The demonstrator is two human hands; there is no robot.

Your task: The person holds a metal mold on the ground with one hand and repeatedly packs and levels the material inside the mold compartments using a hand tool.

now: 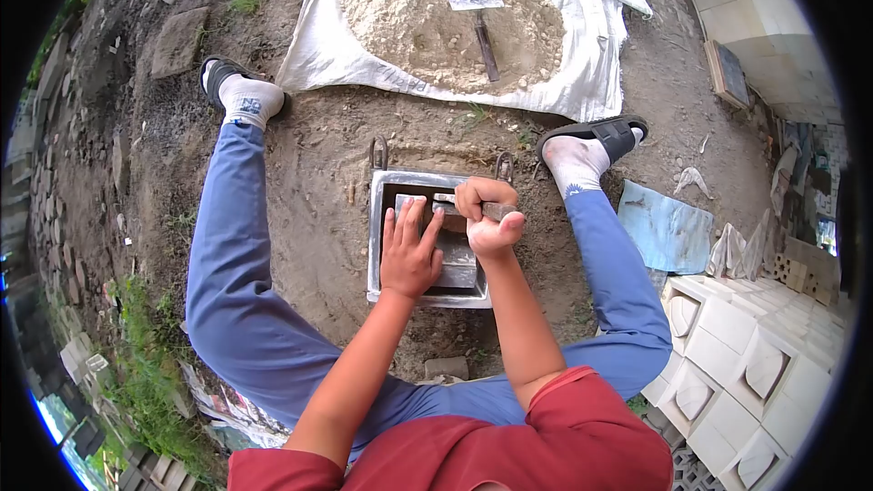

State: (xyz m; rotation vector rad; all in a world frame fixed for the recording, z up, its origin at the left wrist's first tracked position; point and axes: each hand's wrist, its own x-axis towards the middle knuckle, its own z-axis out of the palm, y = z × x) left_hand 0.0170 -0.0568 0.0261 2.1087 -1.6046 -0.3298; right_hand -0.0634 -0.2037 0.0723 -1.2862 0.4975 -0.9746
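A rectangular metal mould box [375,245] with dark loops at its far corners sits on the dirt between my legs. My left hand [409,255] lies with fingers spread over metal parts inside the box, its fingertips near the far inner edge. Over the right side of the box, my right hand [488,214] is closed around a short tool with a greyish handle [497,211]. The tool's working end is partly hidden by my fingers, so its exact kind is unclear. A flat metal plate [455,275] shows in the near part of the box.
Beyond the box, a white sack sheet [582,82] bears a heap of pale sandy powder [391,0]. On the heap lies a trowel [485,32]. Pale patterned blocks [727,355] are stacked at the right, near a light-blue sheet [666,225]. Green weeds [150,355] grow at the left.
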